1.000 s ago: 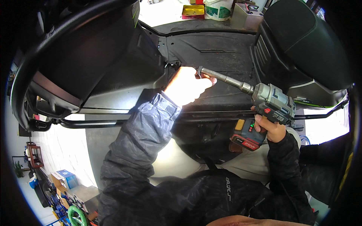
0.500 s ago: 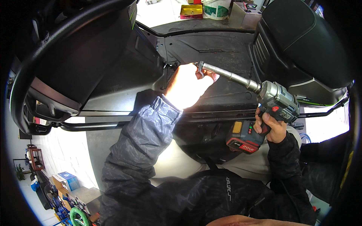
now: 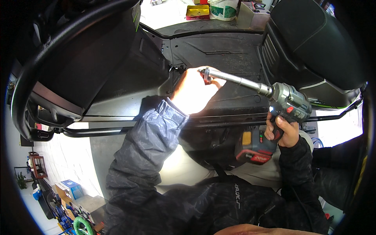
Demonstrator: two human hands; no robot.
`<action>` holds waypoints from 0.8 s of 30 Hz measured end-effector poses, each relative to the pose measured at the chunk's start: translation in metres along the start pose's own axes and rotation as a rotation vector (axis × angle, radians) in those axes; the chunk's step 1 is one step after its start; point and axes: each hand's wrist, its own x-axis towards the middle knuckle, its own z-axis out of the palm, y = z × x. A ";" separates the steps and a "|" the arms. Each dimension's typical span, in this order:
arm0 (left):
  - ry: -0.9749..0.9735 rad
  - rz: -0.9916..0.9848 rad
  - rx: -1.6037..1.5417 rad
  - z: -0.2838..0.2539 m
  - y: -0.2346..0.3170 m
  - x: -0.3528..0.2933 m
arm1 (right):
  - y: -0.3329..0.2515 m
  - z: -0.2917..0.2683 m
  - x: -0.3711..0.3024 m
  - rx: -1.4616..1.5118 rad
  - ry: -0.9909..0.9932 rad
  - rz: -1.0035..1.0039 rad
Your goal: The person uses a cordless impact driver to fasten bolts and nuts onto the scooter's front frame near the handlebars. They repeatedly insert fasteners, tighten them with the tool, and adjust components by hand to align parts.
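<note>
My right hand (image 3: 287, 132) grips the handle of a cordless impact wrench (image 3: 290, 102) with a red and black battery (image 3: 254, 150). A long silver socket extension (image 3: 241, 81) runs from the wrench leftward to my left hand (image 3: 194, 89). There, under bright light, my left fingers close around a small dark piece (image 3: 206, 76) at the extension's tip. Its shape is partly hidden by the fingers, and glare washes out much of the hand. Both hands are above the black floor panel (image 3: 231, 60) of a vehicle.
A black tubular bar (image 3: 98, 132) crosses in front of me and curves up at the left. The black front body panel (image 3: 129, 74) rises at left, a black padded seat (image 3: 299, 31) at right. Beyond the floor panel stand a red-yellow tray (image 3: 197, 12), a bucket (image 3: 223, 9) and a metal box (image 3: 252, 16).
The wrench has tilted and shifted slightly, its battery turning a little. The dark piece at the extension's tip has turned between my left fingers. My left arm has barely moved.
</note>
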 end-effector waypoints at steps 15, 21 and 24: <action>-0.098 0.057 -0.077 -0.001 -0.005 0.001 | -0.010 -0.001 -0.003 0.007 -0.020 0.077; -0.095 -0.028 -0.072 0.001 -0.008 0.002 | -0.011 0.001 -0.004 0.101 -0.055 0.111; -0.084 -0.061 -0.005 0.000 -0.008 0.000 | -0.009 0.001 -0.003 0.008 -0.038 0.050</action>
